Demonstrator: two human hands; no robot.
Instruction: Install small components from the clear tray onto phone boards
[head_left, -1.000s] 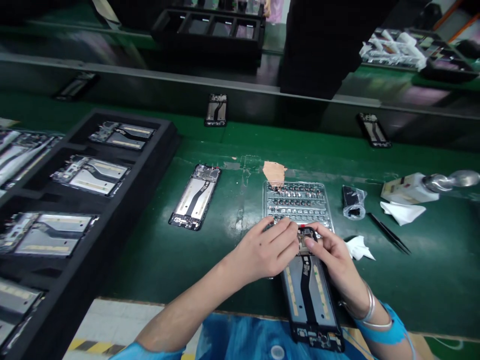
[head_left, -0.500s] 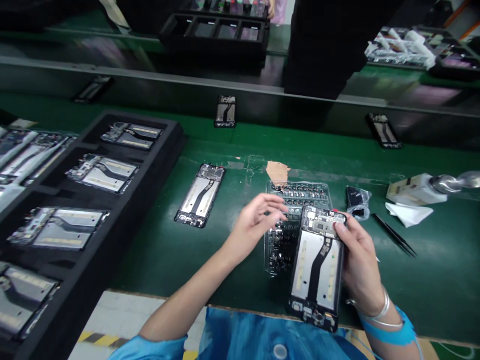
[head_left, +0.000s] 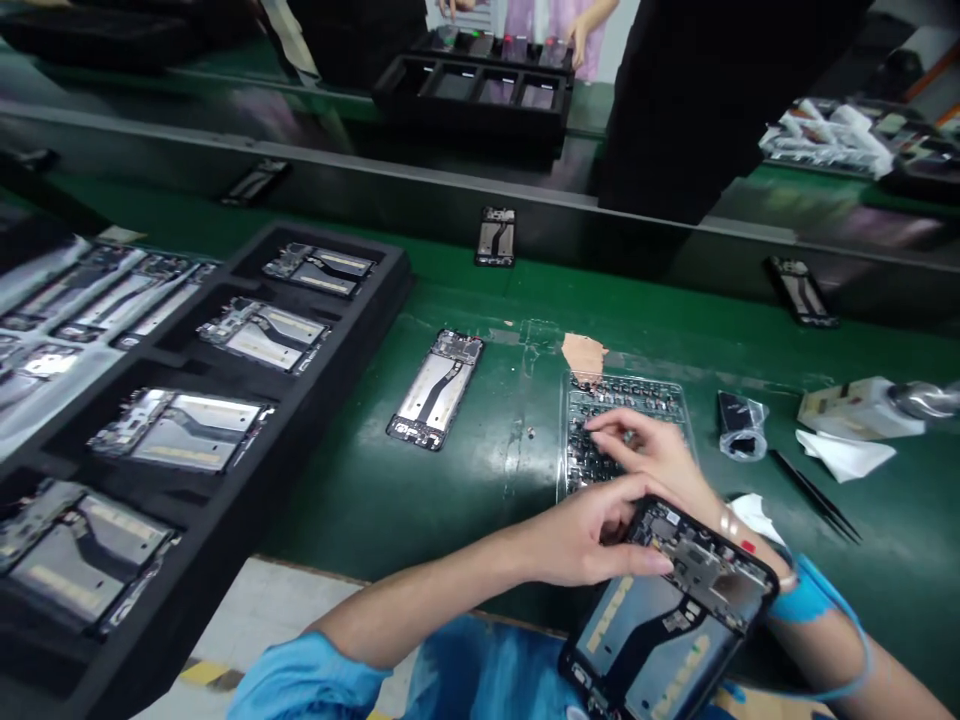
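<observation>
Left hand (head_left: 589,530) grips a smartphone frame (head_left: 675,610); right hand (head_left: 645,445) reaches into a clear blister tray (head_left: 622,382).

The left hand curls around the frame's edge and holds it tilted, off the green bench mat (head_left: 465,510), with the frame lying across the right wrist. The right hand is partly open, its fingertips (head_left: 596,424) among the small parts in the tray; whether they have hold of one, I cannot tell. Another phone frame (head_left: 435,390) lies on the mat to the left, beside a black foam tray (head_left: 382,290) of frames. To the right are black tweezers (head_left: 814,495), a white cloth (head_left: 844,455) and a small plastic bag (head_left: 742,425). A co-worker's hands (head_left: 577,30) show across the bench.
</observation>
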